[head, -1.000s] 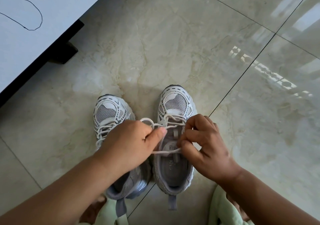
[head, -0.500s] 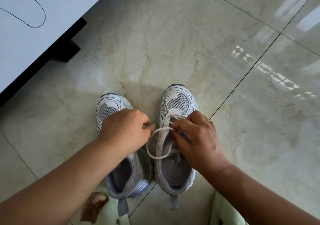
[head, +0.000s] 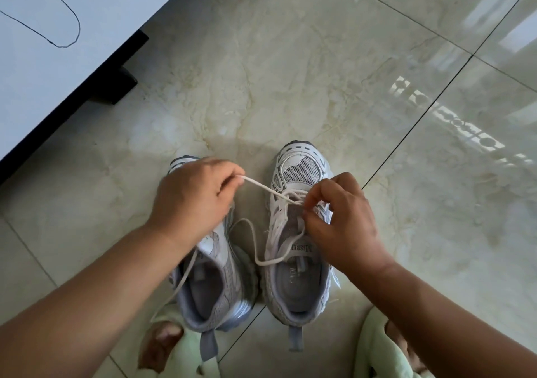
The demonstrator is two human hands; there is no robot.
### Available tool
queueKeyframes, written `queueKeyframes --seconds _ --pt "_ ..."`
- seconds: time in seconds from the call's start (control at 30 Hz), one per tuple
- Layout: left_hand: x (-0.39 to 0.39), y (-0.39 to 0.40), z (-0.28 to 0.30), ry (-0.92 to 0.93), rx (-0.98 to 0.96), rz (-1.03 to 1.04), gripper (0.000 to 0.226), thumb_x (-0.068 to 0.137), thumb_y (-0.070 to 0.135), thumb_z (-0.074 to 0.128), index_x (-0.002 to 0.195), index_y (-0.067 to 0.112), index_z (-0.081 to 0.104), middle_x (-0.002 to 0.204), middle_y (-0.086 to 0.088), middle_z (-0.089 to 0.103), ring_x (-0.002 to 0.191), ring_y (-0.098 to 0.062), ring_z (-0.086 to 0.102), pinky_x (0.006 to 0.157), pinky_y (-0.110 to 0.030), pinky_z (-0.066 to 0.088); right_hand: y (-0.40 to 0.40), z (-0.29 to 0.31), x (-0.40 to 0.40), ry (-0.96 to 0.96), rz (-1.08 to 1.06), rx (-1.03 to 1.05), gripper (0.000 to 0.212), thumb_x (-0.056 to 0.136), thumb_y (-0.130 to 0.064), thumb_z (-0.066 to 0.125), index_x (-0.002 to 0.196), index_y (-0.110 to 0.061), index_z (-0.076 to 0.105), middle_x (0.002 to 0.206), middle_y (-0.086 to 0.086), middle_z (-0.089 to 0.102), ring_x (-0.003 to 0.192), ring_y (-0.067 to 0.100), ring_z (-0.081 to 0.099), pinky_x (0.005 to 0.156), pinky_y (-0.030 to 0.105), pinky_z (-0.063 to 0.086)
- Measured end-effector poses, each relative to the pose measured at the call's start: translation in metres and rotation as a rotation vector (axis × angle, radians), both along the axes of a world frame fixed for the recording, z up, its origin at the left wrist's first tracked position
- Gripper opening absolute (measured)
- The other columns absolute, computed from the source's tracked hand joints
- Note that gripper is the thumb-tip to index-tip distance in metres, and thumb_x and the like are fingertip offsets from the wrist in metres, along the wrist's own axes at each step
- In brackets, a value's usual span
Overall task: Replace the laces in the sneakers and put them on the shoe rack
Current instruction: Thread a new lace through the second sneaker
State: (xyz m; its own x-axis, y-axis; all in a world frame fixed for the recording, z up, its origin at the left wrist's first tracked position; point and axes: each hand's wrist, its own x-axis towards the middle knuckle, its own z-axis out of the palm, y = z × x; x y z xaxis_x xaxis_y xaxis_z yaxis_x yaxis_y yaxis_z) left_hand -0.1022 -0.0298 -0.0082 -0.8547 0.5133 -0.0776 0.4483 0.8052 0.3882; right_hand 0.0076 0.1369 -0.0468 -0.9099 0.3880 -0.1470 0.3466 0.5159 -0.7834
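Both hands are pinching the white lace (head: pixel 263 187): left hand (head: pixel 193 196) beside the right sneaker (head: pixel 299 232), right hand (head: pixel 343 220) over it.

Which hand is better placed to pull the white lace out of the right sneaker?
Left. The left hand already pinches the white lace taut, while the right hand sits at the right sneaker's eyelets.

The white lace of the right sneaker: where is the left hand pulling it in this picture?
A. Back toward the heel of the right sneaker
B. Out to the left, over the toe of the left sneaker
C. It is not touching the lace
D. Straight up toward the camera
B: the left hand pinches the white lace and draws it taut leftward from the right sneaker, above the left sneaker.
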Motion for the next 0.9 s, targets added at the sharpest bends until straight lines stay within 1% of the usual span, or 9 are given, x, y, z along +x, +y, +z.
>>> queueKeyframes --seconds 0.07,0.17,0.27,0.33,0.43,0.57,0.67,0.77,0.9 --pt "-0.008 -0.006 0.005 -0.045 0.055 0.043 0.011 0.085 0.022 0.066 0.093 0.023 0.073 0.078 0.007 0.068 0.067 -0.017 0.062 0.064 -0.030 0.050 0.000 0.000 -0.001 -0.020 0.009 -0.013 0.024 0.072 -0.007 0.067 0.076 -0.029 0.056 0.085 -0.014 0.043 0.085 0.019 0.050 0.080 0.047 0.045" --pt "-0.009 -0.006 0.012 -0.164 0.186 -0.011 0.020 0.081 0.033 0.066 0.098 0.025 0.074 0.072 0.020 0.063 0.063 0.001 0.059 0.063 -0.022 0.049 0.001 0.007 -0.001 -0.020 -0.003 -0.088 0.022 0.072 -0.022 0.071 0.090 -0.029 0.060 0.089 -0.015 0.045 0.088 0.014 0.049 0.084 0.046 0.045" --pt "0.001 0.005 0.017 -0.246 0.300 -0.128 0.026 0.078 0.033 0.063 0.101 0.025 0.073 0.073 0.020 0.066 0.061 0.007 0.058 0.059 -0.015 0.047 -0.001 0.020 -0.006 0.092 0.079 -0.122 0.039 0.071 -0.041 0.067 0.108 -0.031 0.063 0.096 -0.016 0.048 0.097 0.014 0.050 0.087 0.044 0.044" --pt "0.007 0.011 0.018 -0.288 0.377 -0.190 0.021 0.080 0.032 0.065 0.100 0.029 0.070 0.069 0.015 0.067 0.055 0.001 0.057 0.054 -0.016 0.046 -0.002 0.023 -0.012 0.148 0.154 -0.096 0.033 0.073 -0.048 0.060 0.100 -0.031 0.068 0.091 -0.014 0.051 0.095 0.013 0.049 0.082 0.039 0.040" --pt "0.010 0.014 0.020 -0.341 0.431 -0.247 0.009 0.079 0.028 0.066 0.088 0.031 0.065 0.063 0.012 0.061 0.050 -0.004 0.053 0.048 -0.019 0.043 0.004 0.021 -0.019 0.198 0.176 0.016 0.024 0.076 -0.048 0.055 0.081 -0.029 0.070 0.078 -0.017 0.050 0.084 0.010 0.046 0.074 0.036 0.035" --pt "0.008 0.012 0.023 -0.394 0.376 -0.268 0.011 0.077 0.020 0.066 0.085 0.027 0.070 0.059 0.023 0.055 0.050 0.002 0.050 0.052 -0.005 0.033 0.012 0.023 -0.027 0.207 0.286 0.048 0.035 0.075 -0.052 0.056 0.103 -0.035 0.066 0.086 -0.020 0.043 0.088 0.010 0.042 0.076 0.031 0.032" --pt "0.005 0.013 0.025 -0.399 0.392 -0.267 0.012 0.077 0.020 0.067 0.086 0.022 0.073 0.065 0.024 0.061 0.059 0.001 0.057 0.057 -0.008 0.040 0.011 0.025 -0.036 0.245 0.381 0.088 0.025 0.075 -0.047 0.056 0.088 -0.032 0.071 0.082 -0.016 0.043 0.086 0.011 0.038 0.073 0.032 0.027" --pt "0.000 0.008 0.026 -0.420 0.372 -0.255 0.014 0.076 0.022 0.066 0.088 0.020 0.074 0.074 0.020 0.066 0.067 -0.001 0.063 0.061 -0.010 0.046 0.020 0.020 -0.046 0.244 0.217 0.137 0.018 0.074 -0.040 0.065 0.083 -0.027 0.075 0.074 -0.014 0.047 0.082 0.015 0.044 0.073 0.037 0.032" --pt "0.000 0.000 0.021 -0.428 0.299 -0.222 0.019 0.076 0.027 0.064 0.093 0.032 0.071 0.071 0.013 0.068 0.060 -0.010 0.062 0.057 -0.018 0.048 0.031 0.012 -0.056 0.095 -0.020 0.168 0.010 0.079 -0.032 0.070 0.085 -0.025 0.075 0.069 -0.016 0.041 0.087 0.016 0.043 0.080 0.036 0.032"
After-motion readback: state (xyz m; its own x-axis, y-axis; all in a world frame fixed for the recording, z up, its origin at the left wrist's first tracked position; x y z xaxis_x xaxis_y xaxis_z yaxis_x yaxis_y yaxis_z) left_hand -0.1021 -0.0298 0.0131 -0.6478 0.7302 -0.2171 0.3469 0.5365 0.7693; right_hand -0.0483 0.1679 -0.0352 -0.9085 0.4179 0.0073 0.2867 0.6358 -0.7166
